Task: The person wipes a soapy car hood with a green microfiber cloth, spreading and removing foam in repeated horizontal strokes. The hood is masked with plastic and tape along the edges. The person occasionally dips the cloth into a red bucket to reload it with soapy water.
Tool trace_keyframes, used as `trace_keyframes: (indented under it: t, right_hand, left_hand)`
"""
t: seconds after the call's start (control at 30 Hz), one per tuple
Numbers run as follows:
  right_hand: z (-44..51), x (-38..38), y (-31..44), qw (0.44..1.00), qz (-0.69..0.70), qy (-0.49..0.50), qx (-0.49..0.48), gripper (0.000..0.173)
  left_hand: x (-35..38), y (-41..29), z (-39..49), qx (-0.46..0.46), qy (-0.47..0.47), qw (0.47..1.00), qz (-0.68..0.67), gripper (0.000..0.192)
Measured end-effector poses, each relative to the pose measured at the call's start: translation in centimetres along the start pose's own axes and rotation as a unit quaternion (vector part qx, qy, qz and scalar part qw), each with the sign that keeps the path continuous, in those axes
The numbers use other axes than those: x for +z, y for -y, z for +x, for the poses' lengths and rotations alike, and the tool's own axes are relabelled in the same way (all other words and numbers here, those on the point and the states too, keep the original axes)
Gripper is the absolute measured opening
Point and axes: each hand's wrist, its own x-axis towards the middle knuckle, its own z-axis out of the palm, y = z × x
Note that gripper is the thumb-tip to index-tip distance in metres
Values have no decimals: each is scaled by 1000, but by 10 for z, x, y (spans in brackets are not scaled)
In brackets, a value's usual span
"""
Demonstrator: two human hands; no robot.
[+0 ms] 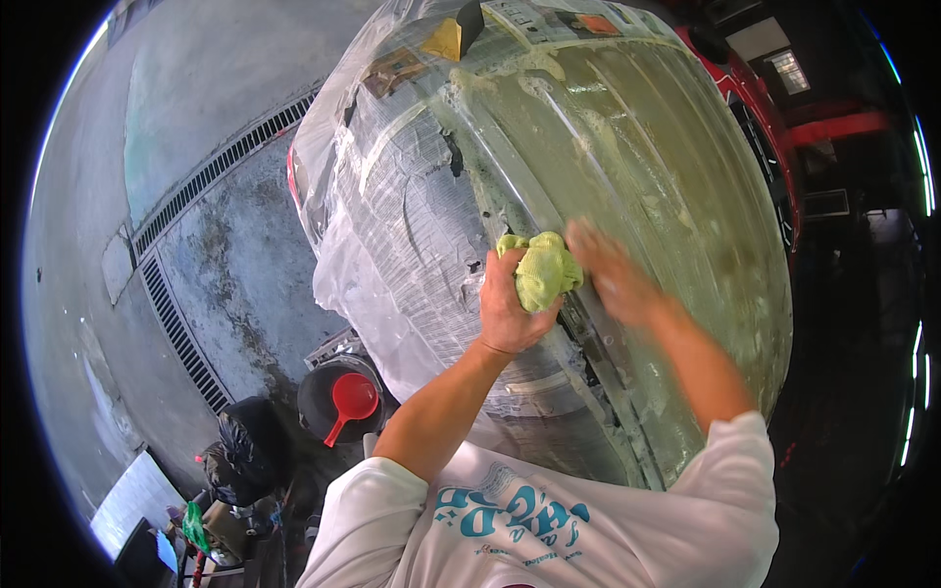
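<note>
My left hand [507,305] is closed around a bunched yellow-green cloth [542,272], above the edge of the roof panel. Just right of the cloth, my right hand [610,272] is blurred, its fingers stretched out low over the panel. Whether anything lies under that palm cannot be made out. The car's roof panel [662,184] is wet and dull greenish, with long raised ribs and a pale residue. Along its left side, masking paper [419,220] is wet, wrinkled and torn in places, and clear plastic film [345,257] hangs outside it.
A red dipper [354,397] rests in a dark bucket [315,389] at lower left, near black plastic bags [246,448]. Folded sandpaper [445,38] lies at the roof's far end. A metal drain grate [184,338] crosses the concrete floor. A red car [764,140] stands at right.
</note>
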Motion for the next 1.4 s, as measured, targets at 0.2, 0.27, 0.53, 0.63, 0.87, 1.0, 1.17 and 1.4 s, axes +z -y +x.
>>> trace_keyframes:
  t: [0.2,0.27,0.53,0.63,0.87,1.0,1.17,1.4]
  right_hand:
    - [246,-28,-14,987,-24,-151,-41,59]
    - [243,-14,-26,986,-13,-167,4,55]
    - [-118,11,-4,969,-82,-12,234,56]
    - [-123,6,-16,976,-73,-50,201,57]
    - [211,-33,-86,972,-87,-205,77,53]
    - [236,-42,-88,974,-39,-186,122,54]
    - [12,-11,-36,974,-84,-137,161,58]
    - [-11,0,-64,970,4,-149,193,56]
  left_hand:
    - [-1,3,4,23,1,1000,21,73]
    - [4,2,-1,28,9,999,32,73]
    - [7,-2,5,0,31,999,42,71]
    - [6,-5,2,0,60,996,65,71]
    - [6,-7,5,38,62,993,94,72]
    - [10,-4,7,77,71,990,90,73]
    - [2,2,6,23,48,994,101,75]
    - [6,-3,1,16,70,993,99,75]
